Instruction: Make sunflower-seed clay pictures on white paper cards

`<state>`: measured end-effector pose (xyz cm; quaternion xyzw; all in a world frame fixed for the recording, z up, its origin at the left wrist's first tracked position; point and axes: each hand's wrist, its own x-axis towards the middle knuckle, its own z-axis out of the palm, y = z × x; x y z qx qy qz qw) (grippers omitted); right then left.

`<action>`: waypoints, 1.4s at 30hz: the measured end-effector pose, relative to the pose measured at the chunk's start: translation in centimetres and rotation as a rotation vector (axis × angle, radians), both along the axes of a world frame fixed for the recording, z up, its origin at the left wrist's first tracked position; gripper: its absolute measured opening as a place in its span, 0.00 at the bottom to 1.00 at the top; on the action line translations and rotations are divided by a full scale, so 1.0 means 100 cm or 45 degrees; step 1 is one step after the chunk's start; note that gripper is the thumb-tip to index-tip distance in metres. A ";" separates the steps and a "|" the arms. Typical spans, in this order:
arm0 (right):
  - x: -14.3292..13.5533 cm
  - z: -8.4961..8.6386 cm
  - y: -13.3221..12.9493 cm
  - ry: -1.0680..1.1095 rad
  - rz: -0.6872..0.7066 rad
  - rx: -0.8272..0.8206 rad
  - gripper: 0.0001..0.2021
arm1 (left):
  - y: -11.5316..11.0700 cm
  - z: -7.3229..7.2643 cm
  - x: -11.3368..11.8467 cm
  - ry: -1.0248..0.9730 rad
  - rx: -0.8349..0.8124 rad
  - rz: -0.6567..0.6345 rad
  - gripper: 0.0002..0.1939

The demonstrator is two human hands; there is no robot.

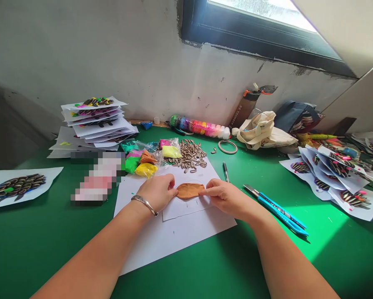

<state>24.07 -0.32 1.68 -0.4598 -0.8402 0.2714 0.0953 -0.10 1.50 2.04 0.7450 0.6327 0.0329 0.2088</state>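
Note:
A flat oval of orange-brown modelling clay (pixel 190 191) lies on a small white sheet (pixel 177 214) with a pencil outline. At the oval's left end, my left hand (pixel 158 192) presses thumb and curled fingers on the edge; a silver bangle is on that wrist. The fingers of my right hand (pixel 224 197) are closed on the right end. Under the small sheet is a larger white sheet (pixel 149 245). Just beyond my hands lie a pile of sunflower seeds (pixel 192 154) and small bags of coloured clay, among them a yellow one (pixel 146 169).
To the right are a blue utility knife (pixel 280 212), a pen (pixel 225 171), a tape roll (pixel 227 146) and seed-decorated sheets (pixel 332 174). A stack of sheets (pixel 96 124) stands at the left. Along the wall sit a bottle (pixel 244 109) and a cloth bag (pixel 258 131).

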 end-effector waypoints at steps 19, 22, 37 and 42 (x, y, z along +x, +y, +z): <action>-0.038 -0.010 -0.008 -0.321 0.020 0.399 0.24 | -0.002 0.001 0.000 -0.003 0.007 -0.007 0.06; -0.035 -0.009 -0.007 -0.289 0.011 0.337 0.24 | -0.002 0.001 0.000 -0.005 0.009 -0.006 0.05; -0.033 -0.009 -0.006 -0.330 -0.060 0.357 0.23 | -0.002 0.003 0.001 -0.005 0.008 -0.004 0.04; -0.032 -0.008 -0.008 -0.262 -0.079 0.375 0.25 | -0.003 0.002 0.001 -0.007 0.010 -0.005 0.05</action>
